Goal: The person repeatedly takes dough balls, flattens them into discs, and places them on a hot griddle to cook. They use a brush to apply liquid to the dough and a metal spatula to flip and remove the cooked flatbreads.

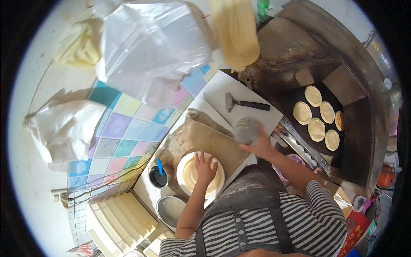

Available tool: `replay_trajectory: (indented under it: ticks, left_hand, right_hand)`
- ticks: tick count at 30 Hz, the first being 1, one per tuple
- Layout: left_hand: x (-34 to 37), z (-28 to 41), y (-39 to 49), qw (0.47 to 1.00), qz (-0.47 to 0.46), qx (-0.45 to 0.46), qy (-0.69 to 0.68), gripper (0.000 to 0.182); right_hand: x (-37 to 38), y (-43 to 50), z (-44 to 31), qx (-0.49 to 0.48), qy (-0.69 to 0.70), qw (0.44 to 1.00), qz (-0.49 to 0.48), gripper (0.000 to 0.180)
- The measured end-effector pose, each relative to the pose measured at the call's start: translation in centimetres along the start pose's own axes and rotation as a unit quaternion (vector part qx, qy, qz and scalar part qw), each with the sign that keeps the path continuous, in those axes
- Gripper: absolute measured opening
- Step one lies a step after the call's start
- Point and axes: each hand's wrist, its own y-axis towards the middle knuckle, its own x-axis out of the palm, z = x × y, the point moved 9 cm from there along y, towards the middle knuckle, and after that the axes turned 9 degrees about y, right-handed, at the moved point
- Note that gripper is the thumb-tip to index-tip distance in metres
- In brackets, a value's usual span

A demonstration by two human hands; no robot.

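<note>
My left hand (205, 170) rests with spread fingers on pale dough or batter in a round white plate (180, 172). My right hand (264, 146) is blurred and holds a round, greyish object (246, 130), perhaps a lid or small dish, above the edge of the worktop. Beyond it a metal scraper with a black handle (253, 104) lies on a white board (218, 85). A brown cloth or mat (210, 136) covers the worktop between my hands. To the right, several round flatbreads (316, 129) lie on a dark griddle (293, 141).
A dark cup with a blue-handled tool (159, 167) and a metal bowl of pale liquid (170, 210) stand left of the plate. Stacked cream trays (123, 221) stand at lower left. Plastic bags (154, 38) hang by the tiled wall. A metal rail (303, 151) borders the griddle.
</note>
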Motion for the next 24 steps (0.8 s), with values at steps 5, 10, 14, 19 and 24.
replay_trajectory:
  ticks: [5,10,14,19,24]
  left_hand:
    - [-0.7,-1.3,-1.9,1.000,-0.015,0.010,0.000,0.037]
    - [-2.1,-2.6,-4.0,0.999,0.030,0.006,-0.041,0.036]
    - [-2.0,-2.7,-4.0,0.999,0.026,-0.013,0.025,0.039]
    - [-0.6,1.0,0.1,0.998,-0.003,0.027,0.052,0.040]
    - [1.7,5.3,3.5,0.991,-0.058,0.074,0.091,0.040]
  right_hand:
    - [18.8,6.6,-3.0,-0.050,0.083,0.991,-0.092,0.081]
    - [19.6,7.8,-1.2,-0.107,-0.040,0.992,-0.052,0.074]
    - [12.6,5.8,7.0,0.074,-0.307,0.948,-0.042,0.077]
    - [6.0,0.5,9.1,0.101,-0.260,0.958,-0.072,0.062]
    - [-8.2,-8.6,6.8,0.080,0.081,0.993,-0.034,0.065]
